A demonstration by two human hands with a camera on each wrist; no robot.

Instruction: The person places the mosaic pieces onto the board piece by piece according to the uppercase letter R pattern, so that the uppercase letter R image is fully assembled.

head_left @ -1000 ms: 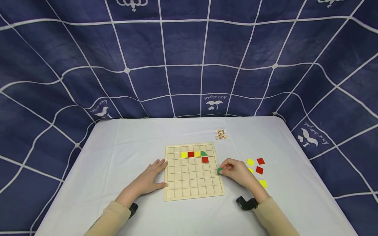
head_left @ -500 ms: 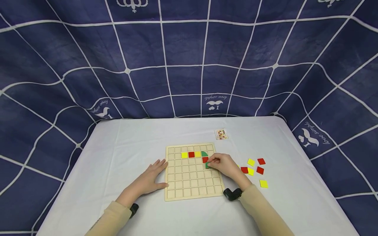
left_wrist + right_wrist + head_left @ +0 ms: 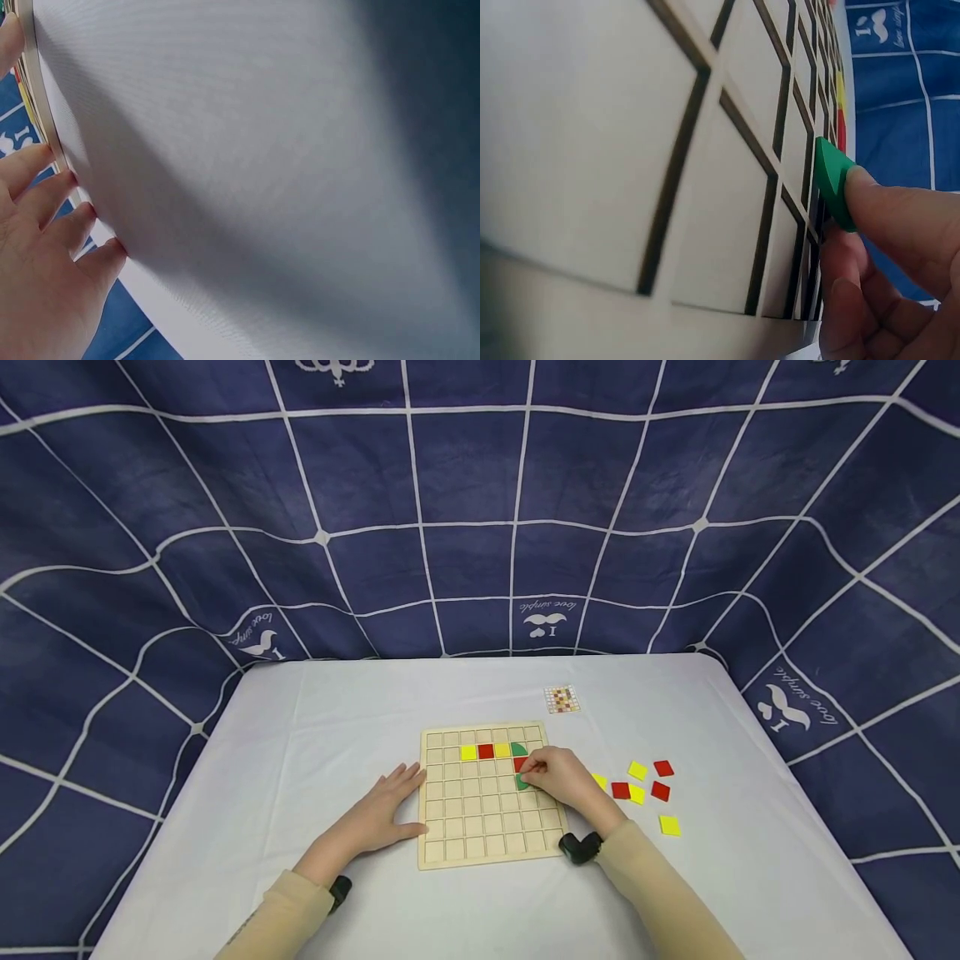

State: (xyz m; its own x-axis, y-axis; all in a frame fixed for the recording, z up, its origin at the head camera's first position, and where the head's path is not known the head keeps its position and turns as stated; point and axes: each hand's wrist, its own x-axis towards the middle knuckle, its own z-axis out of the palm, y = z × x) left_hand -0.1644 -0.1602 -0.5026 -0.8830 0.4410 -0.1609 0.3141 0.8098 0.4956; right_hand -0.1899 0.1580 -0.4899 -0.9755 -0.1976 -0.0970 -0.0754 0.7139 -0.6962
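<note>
A wooden grid board [image 3: 480,831] lies on the table. In its upper part sit a yellow tile [image 3: 468,752], a red tile [image 3: 486,751], another yellow tile [image 3: 502,750] and a green quarter-circle tile [image 3: 517,749], with a red tile [image 3: 519,763] below the green one. My right hand [image 3: 561,775] pinches a second green tile [image 3: 831,176], which has a curved edge, between thumb and fingers. That tile is tilted close over the cell below the red one. My left hand [image 3: 386,814] lies with fingers spread, their tips on the board's left edge.
Right of the board lie loose tiles, among them a yellow tile [image 3: 670,825] and a red tile [image 3: 663,768]. A small printed pattern card [image 3: 561,699] lies behind the board. A dark blue curtain [image 3: 472,560] hangs around the white table [image 3: 337,718].
My right hand has carried the green tile leftward from the board's right edge to over a cell below the red tile. My left hand has stayed at the board's left edge.
</note>
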